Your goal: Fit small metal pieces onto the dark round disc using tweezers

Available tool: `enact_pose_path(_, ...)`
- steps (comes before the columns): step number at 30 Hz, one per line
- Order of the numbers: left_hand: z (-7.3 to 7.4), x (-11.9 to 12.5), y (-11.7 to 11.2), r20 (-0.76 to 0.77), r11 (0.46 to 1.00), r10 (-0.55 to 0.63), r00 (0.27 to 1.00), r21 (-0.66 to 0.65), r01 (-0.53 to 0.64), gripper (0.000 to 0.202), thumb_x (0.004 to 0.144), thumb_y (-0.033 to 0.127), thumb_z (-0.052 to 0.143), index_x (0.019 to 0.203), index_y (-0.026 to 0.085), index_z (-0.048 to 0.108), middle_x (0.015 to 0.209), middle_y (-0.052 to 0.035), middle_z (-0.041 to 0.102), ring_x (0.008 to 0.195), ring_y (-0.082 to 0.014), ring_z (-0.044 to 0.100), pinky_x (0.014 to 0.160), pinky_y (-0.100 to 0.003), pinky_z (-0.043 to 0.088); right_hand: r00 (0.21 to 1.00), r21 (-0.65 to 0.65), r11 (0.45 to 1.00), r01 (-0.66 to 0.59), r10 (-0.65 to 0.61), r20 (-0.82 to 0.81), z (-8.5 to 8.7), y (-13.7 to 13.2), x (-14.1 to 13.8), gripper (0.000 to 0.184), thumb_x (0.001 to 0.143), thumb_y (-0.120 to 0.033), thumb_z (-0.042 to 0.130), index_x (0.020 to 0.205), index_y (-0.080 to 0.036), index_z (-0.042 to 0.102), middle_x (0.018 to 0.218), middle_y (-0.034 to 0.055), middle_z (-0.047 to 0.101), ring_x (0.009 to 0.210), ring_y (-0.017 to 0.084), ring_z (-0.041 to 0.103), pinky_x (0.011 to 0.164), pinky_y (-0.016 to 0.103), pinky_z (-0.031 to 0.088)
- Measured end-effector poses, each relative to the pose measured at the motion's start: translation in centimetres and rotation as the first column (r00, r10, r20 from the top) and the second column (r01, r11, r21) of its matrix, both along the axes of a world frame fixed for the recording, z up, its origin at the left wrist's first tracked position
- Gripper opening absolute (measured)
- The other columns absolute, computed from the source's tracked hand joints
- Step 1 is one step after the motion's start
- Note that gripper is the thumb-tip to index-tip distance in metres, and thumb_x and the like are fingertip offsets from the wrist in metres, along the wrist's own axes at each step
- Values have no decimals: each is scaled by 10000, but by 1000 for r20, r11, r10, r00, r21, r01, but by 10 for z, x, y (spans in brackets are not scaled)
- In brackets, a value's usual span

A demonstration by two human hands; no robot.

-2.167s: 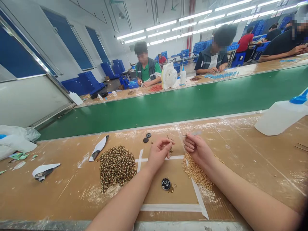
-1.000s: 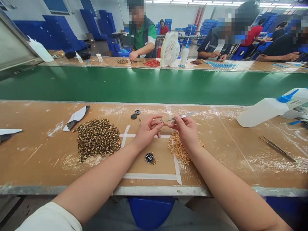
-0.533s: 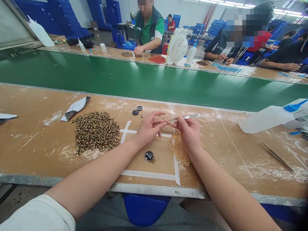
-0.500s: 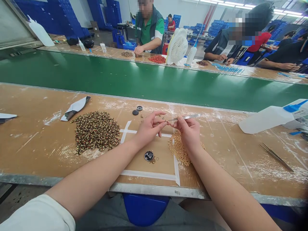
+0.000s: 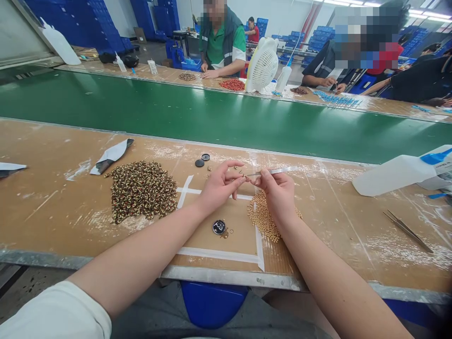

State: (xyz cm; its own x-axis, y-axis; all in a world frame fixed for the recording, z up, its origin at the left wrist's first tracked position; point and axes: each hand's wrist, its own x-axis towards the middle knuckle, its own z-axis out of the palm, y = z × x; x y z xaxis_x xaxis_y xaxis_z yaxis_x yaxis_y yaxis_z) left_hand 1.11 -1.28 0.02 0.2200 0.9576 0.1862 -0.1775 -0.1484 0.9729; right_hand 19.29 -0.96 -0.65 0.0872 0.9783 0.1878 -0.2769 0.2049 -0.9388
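Observation:
My left hand (image 5: 219,187) is raised over the taped area, thumb and finger pinching a tiny dark-and-gold piece (image 5: 243,174) too small to make out fully. In my right hand (image 5: 280,195) is a pair of metal tweezers (image 5: 285,170), its tips reaching left to the piece. Below my right hand lies a heap of small gold beads (image 5: 263,214), partly covered by it. A large pile of similar dark-and-gold pieces (image 5: 143,190) spreads left of my left forearm. Between my forearms sits a small round black dish (image 5: 219,227) with a glossy surface, a few tiny bits beside it.
White tape (image 5: 219,254) marks a rectangle on the brown table. Black round lids (image 5: 199,163) lie beyond my left hand. Right are spare tweezers (image 5: 407,230) and a white bottle (image 5: 388,175) on its side. Across the green belt (image 5: 169,106), co-workers sit near a fan (image 5: 263,65).
My hands keep nearly the same pose, with the tweezer tips still at the piece. Across the belt, the co-worker in green has moved their hands apart and lower. The view has shifted slightly.

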Motion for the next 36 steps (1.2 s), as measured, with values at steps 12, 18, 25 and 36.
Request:
enact_pose_path(12,0,0,0,41,999,-16,999,-48,18,448,878,367,785,1210,205,531,962,-68,802,450,-55,566,485,-209,480,992,67,998,18,-27,127,7,-4,1,263,896,-416,776,764,-194,726,651,6,612,631,147,607,695,323,554)
enact_pose_path(18,2,0,-1,38,997,-7,999,-72,10,418,871,378,786,1125,223,492,944,-50,806,419,-39,515,457,-200,432,967,135,990,31,-64,247,12,-6,3,327,913,-428,751,694,-197,677,597,-7,546,552,123,487,550,293,407)
enact_pose_path(25,4,0,-3,57,997,-21,998,-74,25,378,879,345,766,1052,233,449,868,-11,794,361,-13,415,408,-182,341,953,187,982,36,-90,289,15,-7,3,301,918,-408,744,708,-197,700,591,-14,514,533,113,442,515,291,329)
enact_pose_path(36,7,1,-6,22,999,18,1000,-46,-17,381,883,378,759,1019,235,434,859,-16,788,385,-30,473,411,-185,353,956,156,983,93,-132,262,12,-11,1,293,902,-423,760,739,-185,711,562,-21,513,504,112,453,505,288,350)
